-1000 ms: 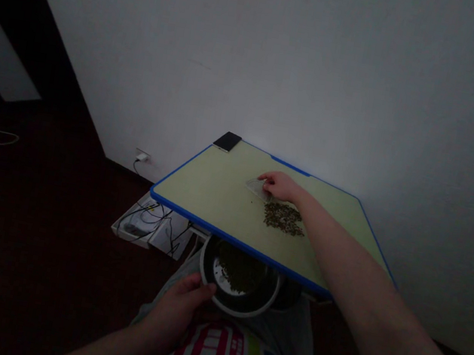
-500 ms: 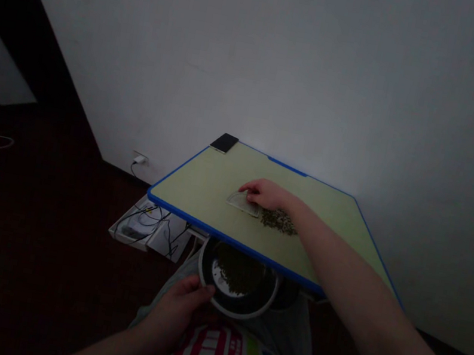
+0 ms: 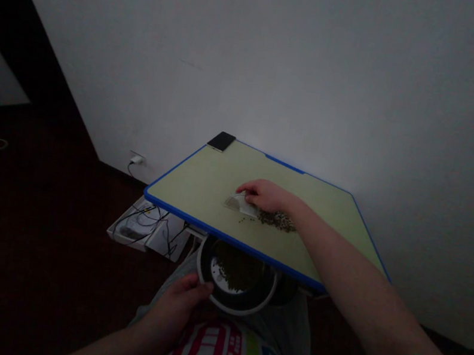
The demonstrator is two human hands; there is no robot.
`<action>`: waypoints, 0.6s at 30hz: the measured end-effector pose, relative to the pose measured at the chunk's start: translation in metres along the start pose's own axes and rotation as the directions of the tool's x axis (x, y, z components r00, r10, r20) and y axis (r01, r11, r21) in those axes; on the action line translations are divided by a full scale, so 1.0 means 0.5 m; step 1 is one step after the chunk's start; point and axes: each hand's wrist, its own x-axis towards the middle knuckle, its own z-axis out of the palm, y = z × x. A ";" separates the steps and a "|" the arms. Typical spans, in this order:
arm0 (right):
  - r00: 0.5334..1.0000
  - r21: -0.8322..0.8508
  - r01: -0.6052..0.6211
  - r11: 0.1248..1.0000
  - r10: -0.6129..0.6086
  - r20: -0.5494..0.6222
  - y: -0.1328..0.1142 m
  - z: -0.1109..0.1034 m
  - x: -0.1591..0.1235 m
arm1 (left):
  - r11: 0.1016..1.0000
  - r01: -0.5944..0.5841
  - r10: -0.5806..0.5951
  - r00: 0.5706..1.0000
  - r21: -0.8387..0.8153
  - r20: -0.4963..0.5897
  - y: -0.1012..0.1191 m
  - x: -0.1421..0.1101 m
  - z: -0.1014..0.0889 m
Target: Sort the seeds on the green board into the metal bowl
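My right hand [image 3: 263, 195] grips a clear half-round protractor [image 3: 239, 203] by its straight side, low over the pale tabletop [image 3: 199, 183]. Against the protractor's right end lies a pile of small brown seeds or grains [image 3: 277, 221], partly hidden by my forearm. A few loose grains sit just in front of the protractor. My left hand [image 3: 184, 299] pinches the near left rim of a metal bowl [image 3: 237, 311] on my lap. Greenish-brown grains [image 3: 240, 269] cover part of the bowl's shiny bottom, and its far side is under the table edge.
A dark tablet or phone [image 3: 221, 141] lies at the table's far left corner. The blue table edge [image 3: 210, 229] overhangs the bowl. Below on the left, a white box [image 3: 131, 226] holds cables. A charger [image 3: 136, 159] is plugged into the wall.
My right hand has moved the protractor left and toward me, and a few grains now lie apart in front of it. My left hand keeps its hold on the bowl.
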 end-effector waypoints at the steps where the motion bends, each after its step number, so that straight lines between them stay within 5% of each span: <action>1: 1.000 -0.008 -0.015 1.000 0.015 -0.014 0.005 -0.001 -0.003 | 1.000 -0.001 0.001 1.000 0.002 -0.008 0.000 0.000 0.001; 18: 0.984 0.106 -0.108 0.989 0.121 -0.130 0.052 0.001 -0.017 | 1.000 -0.001 0.002 0.999 0.027 -0.050 -0.003 0.002 -0.001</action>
